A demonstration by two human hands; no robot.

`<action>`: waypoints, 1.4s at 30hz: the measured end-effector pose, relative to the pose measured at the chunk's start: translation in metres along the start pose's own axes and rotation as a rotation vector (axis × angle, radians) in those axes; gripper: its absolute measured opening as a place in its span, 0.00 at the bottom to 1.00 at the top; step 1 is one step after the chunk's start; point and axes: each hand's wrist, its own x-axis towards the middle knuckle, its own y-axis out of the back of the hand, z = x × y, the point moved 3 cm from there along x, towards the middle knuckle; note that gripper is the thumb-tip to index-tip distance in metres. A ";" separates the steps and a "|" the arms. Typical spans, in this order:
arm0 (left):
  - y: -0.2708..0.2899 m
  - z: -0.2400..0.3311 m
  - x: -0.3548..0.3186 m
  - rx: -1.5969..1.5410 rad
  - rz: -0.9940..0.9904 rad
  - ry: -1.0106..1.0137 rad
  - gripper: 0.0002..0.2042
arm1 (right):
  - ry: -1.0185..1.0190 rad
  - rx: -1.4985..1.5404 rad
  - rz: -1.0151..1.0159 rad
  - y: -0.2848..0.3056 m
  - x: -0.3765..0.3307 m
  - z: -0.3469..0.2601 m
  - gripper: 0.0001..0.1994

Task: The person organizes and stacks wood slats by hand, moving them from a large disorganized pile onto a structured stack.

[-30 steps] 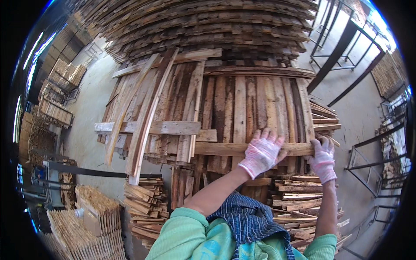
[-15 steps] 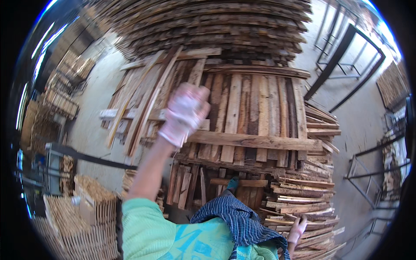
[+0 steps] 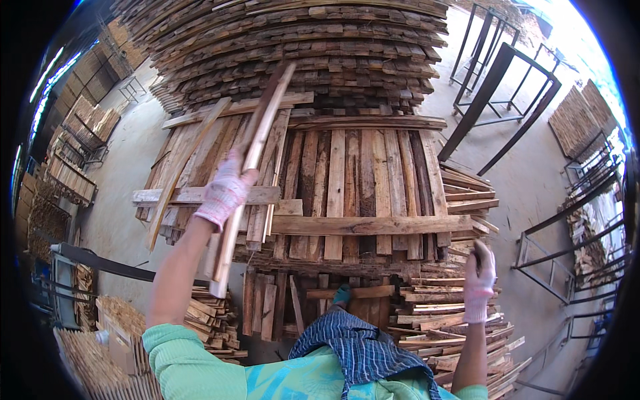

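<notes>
My left hand [image 3: 227,190], in a white and pink knit glove, is closed around long, narrow wooden slats [image 3: 257,143]. They slant from the far stack toward me, tilted over the other boards and slightly blurred; how many are in the grip I cannot tell. Under them lies a layer of boards [image 3: 337,180] set side by side, crossed near its front by a flat wooden board [image 3: 373,225]. My right hand [image 3: 480,280], gloved with bare fingertips showing, is raised over the right-hand pile of sticks [image 3: 433,313]. Its fingers are bent but apart, with nothing visible in them.
A tall stack of boards [image 3: 300,57] rises at the far side. Dark metal frames [image 3: 480,100] stand on the right. At lower left are a black bar [image 3: 107,260] and more stacked wood [image 3: 127,327]. My foot [image 3: 342,295] is beside a low crosspiece [image 3: 373,292].
My left hand has moved left and closed on the slats, which have shifted out of their earlier position. My right hand has risen forward from the side pile. The whole view has shifted slightly.
</notes>
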 end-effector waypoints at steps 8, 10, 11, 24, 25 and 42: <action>-0.119 0.093 -0.006 0.052 -0.326 0.348 0.31 | -0.203 0.446 -0.561 -0.175 0.073 -0.111 0.19; -0.155 0.103 0.000 0.523 -0.202 0.189 0.28 | -0.207 0.469 -0.607 -0.216 0.081 -0.104 0.19; -0.156 0.110 0.004 0.483 -0.215 0.177 0.27 | -0.110 0.458 -0.569 -0.237 0.087 -0.087 0.18; -0.117 0.066 0.008 -0.008 -0.280 0.191 0.41 | -0.042 0.364 -0.408 -0.167 0.059 -0.083 0.15; -0.095 0.095 -0.001 -0.206 -0.331 0.149 0.40 | -0.076 0.378 -0.315 -0.144 0.056 -0.063 0.15; -0.044 0.018 0.050 0.589 0.277 -0.324 0.38 | -1.044 -0.211 -0.090 0.030 -0.322 0.128 0.20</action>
